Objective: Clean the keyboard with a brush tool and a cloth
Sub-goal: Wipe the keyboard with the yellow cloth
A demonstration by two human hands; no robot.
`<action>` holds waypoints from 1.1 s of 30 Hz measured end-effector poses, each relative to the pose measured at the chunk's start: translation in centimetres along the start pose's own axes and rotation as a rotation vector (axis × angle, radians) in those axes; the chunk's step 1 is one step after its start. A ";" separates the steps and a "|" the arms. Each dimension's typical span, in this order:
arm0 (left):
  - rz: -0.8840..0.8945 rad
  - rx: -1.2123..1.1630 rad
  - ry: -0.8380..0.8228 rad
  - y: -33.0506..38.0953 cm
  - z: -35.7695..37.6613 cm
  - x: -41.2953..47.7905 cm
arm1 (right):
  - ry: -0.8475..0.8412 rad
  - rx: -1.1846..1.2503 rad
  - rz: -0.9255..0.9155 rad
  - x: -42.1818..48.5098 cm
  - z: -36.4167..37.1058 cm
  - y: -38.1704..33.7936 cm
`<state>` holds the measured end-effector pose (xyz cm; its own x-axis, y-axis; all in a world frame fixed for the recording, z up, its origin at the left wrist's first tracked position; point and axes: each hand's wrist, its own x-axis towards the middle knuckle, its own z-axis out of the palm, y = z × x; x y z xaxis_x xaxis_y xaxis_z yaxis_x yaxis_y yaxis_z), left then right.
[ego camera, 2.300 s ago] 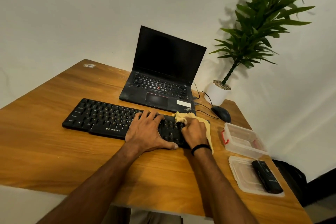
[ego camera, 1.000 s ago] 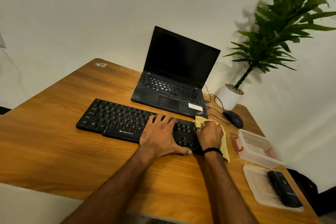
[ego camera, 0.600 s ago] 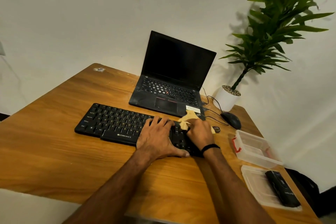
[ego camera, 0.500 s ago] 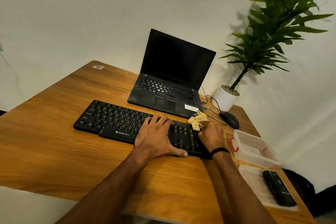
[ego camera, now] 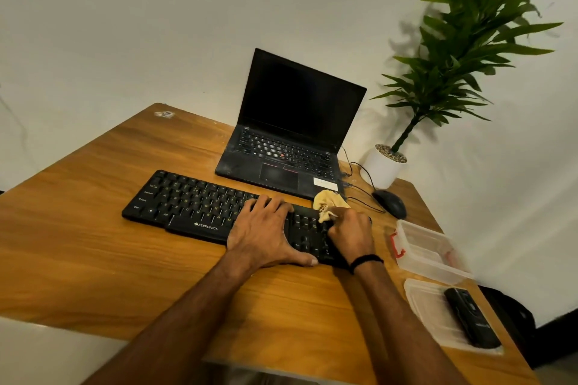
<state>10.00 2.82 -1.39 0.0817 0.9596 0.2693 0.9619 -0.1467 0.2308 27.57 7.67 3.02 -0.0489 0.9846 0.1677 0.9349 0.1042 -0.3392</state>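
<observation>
A black keyboard (ego camera: 190, 203) lies across the wooden table (ego camera: 93, 247). My left hand (ego camera: 266, 234) rests flat on the keyboard's right half, fingers spread and thumb along its front edge. My right hand (ego camera: 350, 234) grips a bunched yellow cloth (ego camera: 328, 201) and presses it on the keys at the keyboard's right end. The cloth sticks up above my fingers. No brush is in sight.
An open black laptop (ego camera: 281, 159) stands behind the keyboard, with cables and a black mouse (ego camera: 391, 203) to its right. A potted plant (ego camera: 384, 166) sits at the back right corner. An open clear box (ego camera: 428, 253) and its lid (ego camera: 431, 312) holding a black device (ego camera: 472, 319) lie at the right edge.
My right hand has kept rubbing the cloth back and forth over the right end of the keyboard, bunching it up. My left hand has stayed in place on the keys.
</observation>
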 end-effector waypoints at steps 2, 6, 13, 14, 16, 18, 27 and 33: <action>0.002 -0.006 -0.006 0.1 -0.1 -0.1 | 0.039 0.017 0.032 0.3 0.5 -0.4; 0.010 -0.019 -0.019 -0.1 -0.1 -0.2 | 0.252 0.432 0.287 1.5 -0.3 -0.3; 0.012 -0.023 -0.013 -0.3 0.2 0.1 | 0.604 0.648 0.537 2.2 -4.2 3.6; 0.011 -0.025 -0.012 -0.3 0.1 0.1 | 0.557 0.578 0.473 2.0 -3.9 3.5; 0.012 -0.027 -0.012 -0.2 0.1 0.0 | 0.426 0.455 0.374 1.3 -2.5 3.1; 0.010 -0.027 -0.014 -0.1 0.1 0.0 | 0.300 0.336 0.292 0.5 -0.9 2.2; 0.011 -0.009 -0.001 -0.1 0.3 0.0 | 0.143 0.099 0.101 -0.9 1.4 -0.9; 0.010 -0.024 0.008 -0.2 0.4 0.1 | 0.059 0.089 0.089 -1.0 1.3 -1.7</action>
<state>9.94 3.05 -1.74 0.0889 0.9560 0.2794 0.9544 -0.1621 0.2509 25.60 6.65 2.24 0.0559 0.9808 0.1867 0.8998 0.0315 -0.4351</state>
